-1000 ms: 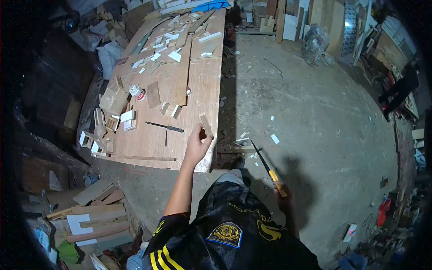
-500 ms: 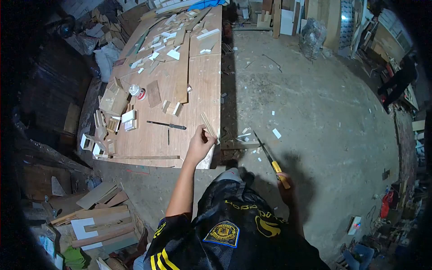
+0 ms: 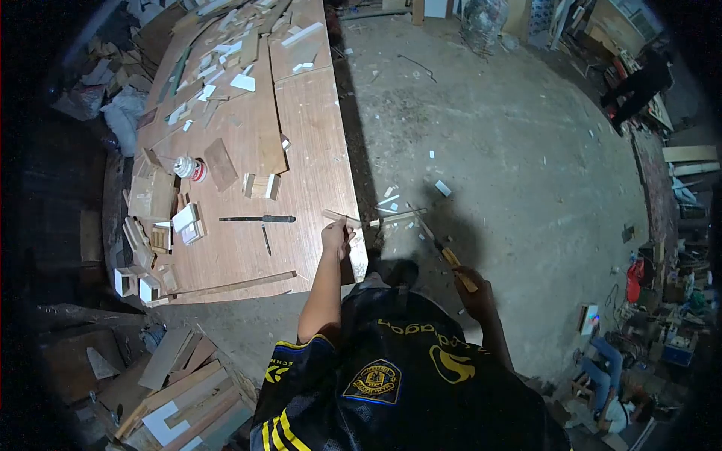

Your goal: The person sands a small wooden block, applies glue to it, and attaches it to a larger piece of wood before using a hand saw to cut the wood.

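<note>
Wooden strip (image 3: 340,217) pinched in my left fingers (image 3: 337,234) juts past the counter (image 3: 316,150) edge, clear for trimming, while my right fingers (image 3: 472,292) wrap the yellow-handled knife (image 3: 444,252) alongside.

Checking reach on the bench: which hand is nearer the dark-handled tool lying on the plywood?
Left. The left hand is just right of the tool; the right hand is off the plywood, over the floor.

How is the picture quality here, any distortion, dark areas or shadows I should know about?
Head view: strong fisheye bend, with black vignette at the corners; the left side is dim, the concrete floor brighter; the person's shadow falls on the floor beside the right hand; the wood strip in the left hand looks slightly soft.
</note>
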The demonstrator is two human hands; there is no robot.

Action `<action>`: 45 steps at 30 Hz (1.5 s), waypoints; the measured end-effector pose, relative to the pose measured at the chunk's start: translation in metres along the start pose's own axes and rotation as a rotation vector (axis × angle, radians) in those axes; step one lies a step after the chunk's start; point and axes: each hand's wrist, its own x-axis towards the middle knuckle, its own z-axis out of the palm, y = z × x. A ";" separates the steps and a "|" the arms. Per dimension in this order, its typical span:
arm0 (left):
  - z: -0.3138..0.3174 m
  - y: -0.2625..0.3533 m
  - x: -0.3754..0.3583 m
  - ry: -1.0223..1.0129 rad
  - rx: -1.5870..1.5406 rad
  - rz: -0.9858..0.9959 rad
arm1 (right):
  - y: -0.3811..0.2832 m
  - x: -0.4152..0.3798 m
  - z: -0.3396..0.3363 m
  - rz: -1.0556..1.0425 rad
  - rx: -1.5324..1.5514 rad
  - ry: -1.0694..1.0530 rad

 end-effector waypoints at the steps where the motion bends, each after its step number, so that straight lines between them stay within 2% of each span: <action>1: -0.004 -0.005 0.010 -0.070 -0.028 -0.016 | -0.004 0.001 0.004 0.015 -0.033 0.013; 5: -0.009 0.004 -0.001 0.045 0.254 -0.029 | 0.010 0.009 0.020 -0.054 -0.042 -0.001; 6: -0.010 0.009 -0.007 0.042 0.262 -0.042 | 0.012 0.010 0.023 -0.134 -0.032 0.036; 7: -0.013 0.014 -0.014 0.151 0.668 0.415 | 0.010 0.011 0.026 -0.215 -0.021 0.073; 8: -0.017 0.020 -0.020 0.251 1.061 0.886 | 0.008 0.011 0.028 -0.200 -0.020 0.074; 10: -0.018 0.038 -0.016 0.026 1.234 1.261 | -0.001 0.013 0.031 -0.070 -0.001 0.056; 12: -0.014 0.045 -0.005 -0.136 1.364 1.262 | -0.009 0.017 0.037 -0.006 -0.019 0.076; 13: -0.009 0.047 0.003 -0.152 1.365 1.261 | -0.013 0.019 0.038 -0.060 -0.034 0.098; 14: -0.004 0.047 0.010 -0.146 1.364 1.292 | -0.017 0.021 0.039 -0.113 -0.050 0.121; 15: 0.003 0.047 0.018 -0.140 1.363 1.321 | -0.024 0.022 0.038 -0.046 -0.075 0.097; 18: 0.024 0.058 0.039 0.028 1.236 1.278 | -0.035 0.021 0.041 -0.037 0.014 0.121; 19: 0.030 0.058 0.043 0.129 1.209 1.216 | -0.028 0.021 0.046 -0.095 0.065 0.147; 20: 0.032 0.053 0.043 0.115 1.213 1.210 | -0.026 0.018 0.049 -0.082 0.064 0.152; 22: 0.037 0.044 0.047 0.246 1.316 1.313 | -0.027 0.017 0.052 0.015 0.054 0.126; 26: 0.049 0.028 0.059 0.298 1.406 1.313 | -0.037 0.016 0.055 -0.033 0.119 0.135; 28: 0.053 0.027 0.063 0.242 1.427 1.313 | -0.040 0.014 0.056 0.094 0.143 0.106; 30: 0.058 0.029 0.065 0.154 1.430 1.194 | -0.036 0.015 0.059 0.060 0.135 0.121; 35: 0.059 0.036 0.065 0.187 1.360 1.244 | -0.041 0.019 0.059 0.054 0.139 0.153; 38: 0.063 0.034 0.065 0.194 1.356 1.223 | -0.054 0.025 0.056 0.108 0.134 0.121; 42: 0.072 0.034 0.057 0.205 1.429 1.118 | -0.057 0.031 0.057 0.033 0.123 0.120; 44: 0.070 0.022 0.071 0.235 1.452 1.216 | -0.057 0.033 0.058 -0.003 0.110 0.113; 45: 0.074 0.026 0.064 0.228 1.410 1.201 | -0.057 0.032 0.058 0.011 0.111 0.105</action>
